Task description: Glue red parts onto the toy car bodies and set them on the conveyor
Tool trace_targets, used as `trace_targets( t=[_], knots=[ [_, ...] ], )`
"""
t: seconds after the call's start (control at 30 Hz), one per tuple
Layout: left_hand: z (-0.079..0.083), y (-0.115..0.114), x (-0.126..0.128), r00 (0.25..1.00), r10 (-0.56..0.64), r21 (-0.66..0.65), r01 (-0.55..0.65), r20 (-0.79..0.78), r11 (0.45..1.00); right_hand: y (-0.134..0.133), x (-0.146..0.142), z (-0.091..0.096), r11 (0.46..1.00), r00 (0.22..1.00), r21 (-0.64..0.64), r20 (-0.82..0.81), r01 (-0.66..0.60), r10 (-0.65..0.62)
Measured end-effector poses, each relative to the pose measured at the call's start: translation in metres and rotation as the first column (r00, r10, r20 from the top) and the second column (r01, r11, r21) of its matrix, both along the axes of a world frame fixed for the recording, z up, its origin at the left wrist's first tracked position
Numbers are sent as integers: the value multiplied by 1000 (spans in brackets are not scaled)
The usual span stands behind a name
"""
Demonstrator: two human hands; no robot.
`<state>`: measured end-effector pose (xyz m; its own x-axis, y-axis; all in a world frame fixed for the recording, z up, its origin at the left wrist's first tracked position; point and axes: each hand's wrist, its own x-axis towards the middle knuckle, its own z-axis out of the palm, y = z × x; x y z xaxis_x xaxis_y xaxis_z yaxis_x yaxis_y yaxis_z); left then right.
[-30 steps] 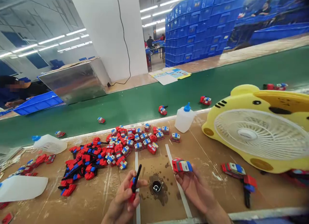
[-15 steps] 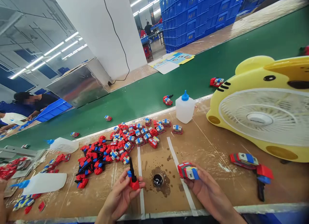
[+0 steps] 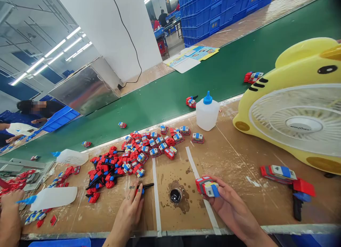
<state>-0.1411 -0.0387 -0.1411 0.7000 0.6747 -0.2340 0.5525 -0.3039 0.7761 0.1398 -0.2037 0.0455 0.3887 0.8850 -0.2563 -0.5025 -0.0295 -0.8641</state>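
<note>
My right hand point(image 3: 231, 208) grips a red, white and blue toy vehicle point(image 3: 207, 186) between thumb and fingers, above the bench's right tape strip. My left hand point(image 3: 130, 206) is palm down at the bench, its fingers curled over a toy part with a black rod point(image 3: 148, 185); the rod points right and most of the part is hidden. Between the hands stands a small cup of dark liquid point(image 3: 176, 196), with wet spots around it. Beyond my left hand lies a pile of red and blue parts with black rods point(image 3: 106, 168), running into a pile of toy vehicles point(image 3: 149, 145).
A squeeze bottle point(image 3: 207, 113) stands near the green conveyor belt point(image 3: 160, 97); another bottle point(image 3: 54, 198) lies at left. A yellow fan point(image 3: 293, 122) and a joined toy point(image 3: 279, 174) are at right. Another person's hand point(image 3: 12, 208) shows at far left. Blue crates point(image 3: 202, 19) stand behind.
My left hand has turned palm down and lowered the black-rod part, which was upright, to the bench. My right hand still holds the toy vehicle. The view has shifted slightly.
</note>
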Motion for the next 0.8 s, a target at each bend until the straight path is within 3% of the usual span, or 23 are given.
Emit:
trace_targets(
  t=[0.07,0.17,0.3,0.4,0.43,0.5,0.6,0.63,0.7,0.8],
  knots=[
    [-5,-4,-9,994,-89,41,92,-70,995,1,0,1,1000,1000,-11,10,2,-2],
    [2,2,-14,973,-170,53,181,-158,982,-1,2,0,1000,1000,-23,20,-2,3],
    [27,25,-8,950,-236,49,251,-203,967,-5,6,-5,998,999,-52,16,-38,38],
    [52,36,1,949,-278,62,290,-151,955,-4,3,-3,999,999,-35,24,-22,23],
    [61,38,4,951,-296,121,305,-90,945,-3,2,-2,1000,1000,-24,23,-15,15],
    [81,37,15,917,-392,366,338,82,867,-1,-1,1,1000,1000,-14,12,2,-2],
    [113,30,38,762,-628,735,332,161,591,-1,-2,1,1000,1000,-13,10,7,-7],
    [123,28,46,724,-679,775,360,120,520,-2,-1,0,1000,1000,-17,13,8,-8],
    [141,25,60,668,-743,775,454,31,440,-4,0,-1,1000,1000,-24,14,12,-11],
    [157,25,73,610,-791,709,580,-50,402,-6,0,-2,1000,1000,-18,0,8,-8]
  ],
)
